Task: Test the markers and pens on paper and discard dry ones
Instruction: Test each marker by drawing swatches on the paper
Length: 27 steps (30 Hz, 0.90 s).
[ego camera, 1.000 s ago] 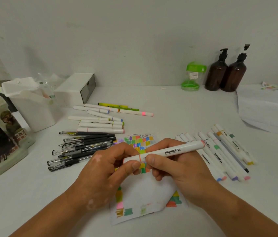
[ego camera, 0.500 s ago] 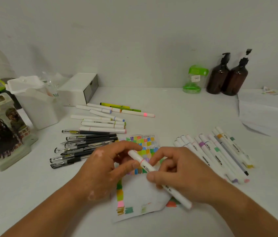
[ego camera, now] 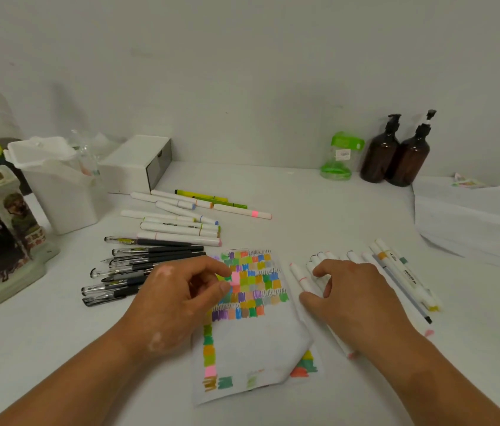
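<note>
Imo the task is well advanced. The paper (ego camera: 258, 339) lies on the counter (ego camera: 319, 210). Its upper half is packed w/ colour swatches, plus a column down its left edge and a few at the bottom; only the middle is bare. Black pens (ego camera: 138, 265) lie left of the paper, the left markers (ego camera: 178, 229) above-left of it, and the right markers (ego camera: 402, 272) in a row right of it. I cannot tell which group is tested and which waits.

No marker is lifted now. The right hand (ego camera: 356, 299) rests on the right markers, fingers loosely bent and spread, gripping nothing. The left hand (ego camera: 178, 299) is over the paper's upper-left part, thumb and index nearly closed at a pink spot. I cannot tell if that is a cap or only a swatch.

Hidden: the lower ends of some right markers under the hand, and the inside of the white bin (ego camera: 58, 192) far left of the paper, so I cannot count discards.
</note>
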### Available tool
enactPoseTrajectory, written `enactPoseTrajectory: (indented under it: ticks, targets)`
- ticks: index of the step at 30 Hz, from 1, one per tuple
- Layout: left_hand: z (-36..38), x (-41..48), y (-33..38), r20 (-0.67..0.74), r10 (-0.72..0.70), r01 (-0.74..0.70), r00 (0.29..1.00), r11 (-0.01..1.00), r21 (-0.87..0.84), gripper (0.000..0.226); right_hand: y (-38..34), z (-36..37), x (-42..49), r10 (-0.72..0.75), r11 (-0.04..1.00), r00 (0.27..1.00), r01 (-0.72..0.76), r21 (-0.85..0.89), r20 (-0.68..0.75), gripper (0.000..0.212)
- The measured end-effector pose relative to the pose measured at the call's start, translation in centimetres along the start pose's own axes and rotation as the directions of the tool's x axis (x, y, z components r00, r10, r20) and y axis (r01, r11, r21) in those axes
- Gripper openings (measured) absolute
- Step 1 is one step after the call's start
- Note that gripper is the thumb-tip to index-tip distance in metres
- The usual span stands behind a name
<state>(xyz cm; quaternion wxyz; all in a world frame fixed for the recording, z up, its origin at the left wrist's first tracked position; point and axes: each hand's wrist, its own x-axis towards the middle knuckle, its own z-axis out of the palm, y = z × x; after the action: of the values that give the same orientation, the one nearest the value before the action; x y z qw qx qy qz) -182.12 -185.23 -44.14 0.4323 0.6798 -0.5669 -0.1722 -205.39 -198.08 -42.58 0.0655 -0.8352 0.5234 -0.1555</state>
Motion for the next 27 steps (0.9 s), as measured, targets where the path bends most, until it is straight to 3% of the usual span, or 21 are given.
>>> enactPoseTrajectory:
  ticks: [4,8,17,27]
  targets:
    - [0.0,0.0,0.1,0.009,-0.008,0.008,1.0,1.0,-0.006,0.01,0.1,-0.5,0.3,0.017,0.999,0.998,-0.014,0.041,-0.063,0.022]
    - [0.1,0.1,0.1,0.019,-0.02,0.021,1.0,0.999,-0.041,0.009,-2.0,-1.0,2.6,-0.061,0.994,0.995,0.068,0.089,-0.083,0.007]
    - [0.0,0.2,0.2,0.034,-0.031,0.033,0.999,0.998,-0.059,0.007,-7.6,2.5,14.3,-0.303,0.933,0.942,0.324,-0.156,0.146,0.027]
    - [0.0,0.3,0.1,0.053,-0.025,0.03,0.998,0.995,-0.091,0.008,-8.5,4.8,16.7,-0.257,0.947,0.955,0.28,-0.159,0.148,0.025]
